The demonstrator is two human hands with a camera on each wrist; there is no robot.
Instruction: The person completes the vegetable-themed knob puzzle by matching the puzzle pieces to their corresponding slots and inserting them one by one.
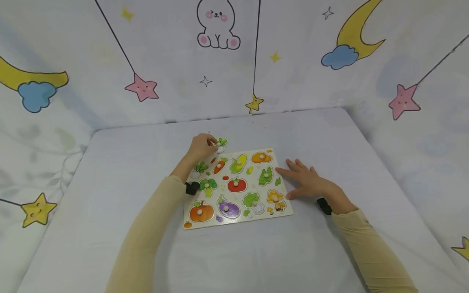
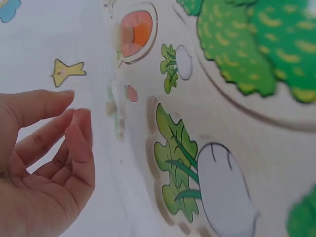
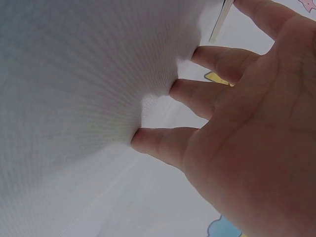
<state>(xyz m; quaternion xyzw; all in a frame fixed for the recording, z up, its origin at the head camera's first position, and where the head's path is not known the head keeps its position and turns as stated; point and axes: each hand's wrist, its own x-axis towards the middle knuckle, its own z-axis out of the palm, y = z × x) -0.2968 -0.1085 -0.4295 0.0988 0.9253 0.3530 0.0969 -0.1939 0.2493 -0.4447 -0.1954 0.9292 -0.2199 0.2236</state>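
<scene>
In the head view my left hand (image 1: 202,147) is at the back-left of a wooden vegetable peg puzzle board (image 1: 216,185), beside a loose turnip piece (image 1: 220,145) with a small knob. Seen from the left wrist, the hand (image 2: 49,158) has bent fingers, with thumb and forefinger near each other and nothing visible between them. A turnip-shaped recess (image 2: 222,182) with a printed turnip lies uncovered on the board. My right hand (image 1: 305,180) rests beside the board's right edge, fingers spread; fingertips (image 3: 143,136) press into the white cloth in the right wrist view.
Knobbed pieces sit in the board, among them a carrot (image 1: 219,167), a tomato (image 1: 239,186), an eggplant (image 1: 231,211) and a pumpkin (image 1: 207,213). A white cloth (image 1: 256,260) covers the table. Printed fabric (image 1: 176,53) hangs behind it.
</scene>
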